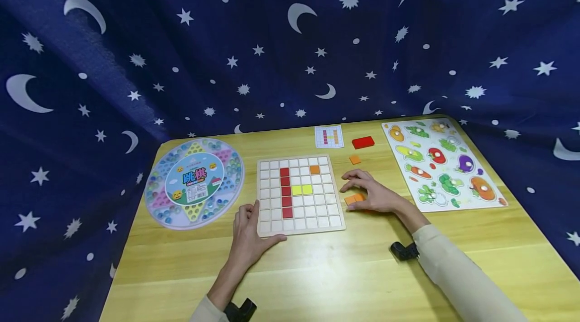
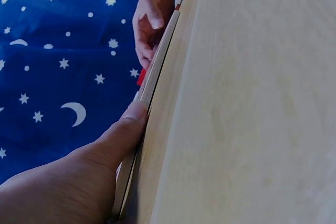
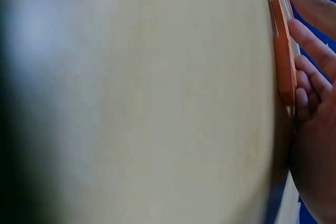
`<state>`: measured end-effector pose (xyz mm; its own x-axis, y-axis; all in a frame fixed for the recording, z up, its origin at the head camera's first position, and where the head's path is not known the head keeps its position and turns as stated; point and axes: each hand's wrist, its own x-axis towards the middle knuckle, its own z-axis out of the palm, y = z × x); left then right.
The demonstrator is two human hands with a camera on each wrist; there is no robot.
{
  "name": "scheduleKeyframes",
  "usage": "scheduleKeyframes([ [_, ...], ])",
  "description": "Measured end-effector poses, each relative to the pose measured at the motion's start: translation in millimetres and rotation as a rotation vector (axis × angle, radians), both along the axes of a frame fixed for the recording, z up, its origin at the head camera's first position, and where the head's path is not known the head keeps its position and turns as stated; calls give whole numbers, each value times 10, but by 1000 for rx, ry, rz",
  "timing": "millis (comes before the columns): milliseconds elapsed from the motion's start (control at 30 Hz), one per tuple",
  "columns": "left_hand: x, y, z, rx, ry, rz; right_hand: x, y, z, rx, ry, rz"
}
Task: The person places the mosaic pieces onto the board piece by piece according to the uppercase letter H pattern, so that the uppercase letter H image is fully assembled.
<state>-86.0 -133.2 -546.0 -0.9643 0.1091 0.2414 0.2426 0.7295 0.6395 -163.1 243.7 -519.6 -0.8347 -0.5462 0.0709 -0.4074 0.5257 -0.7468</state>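
Observation:
A pale wooden grid board [image 1: 299, 221] lies mid-table, holding a column of red tiles [image 1: 285, 192], two yellow tiles [image 1: 302, 189] and one orange tile [image 1: 314, 169]. My left hand [image 1: 254, 231] lies flat at the board's front left corner. Its thumb [image 2: 123, 135] presses straight against the board's edge [image 2: 157, 72]. Just right of the board, my right hand [image 1: 362, 193] curls over an orange piece [image 1: 354, 199] on the table. Its fingertips [image 3: 310, 87] pinch that orange piece [image 3: 283, 51] at its edge. A bit of red shows under this hand.
A loose orange square [image 1: 355, 159], a red block [image 1: 363, 142] and a pattern card [image 1: 329, 136] lie behind the board. A round Chinese checkers set [image 1: 195, 182] sits to the left and a vegetable peg puzzle [image 1: 441, 163] to the right. Starry blue cloth surrounds the table.

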Motion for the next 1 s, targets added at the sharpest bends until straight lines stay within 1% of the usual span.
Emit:
scheduleKeyframes([
  [100,-3,4,9,2,3,1,-6,21,32,13,-13,38],
  [233,-8,8,18,8,1,4,-13,28,53,20,-23,61],
  [467,-17,12,12,-2,9,7,-21,24,61,-14,-76,41],
  [700,7,6,16,-5,4,10,-4,8,36,-51,-73,23],
  [867,10,3,17,-14,19,11,10,5,48,-58,-79,16],
  [1000,10,-1,22,-14,5,9,8,4,35,-65,-77,11],
])
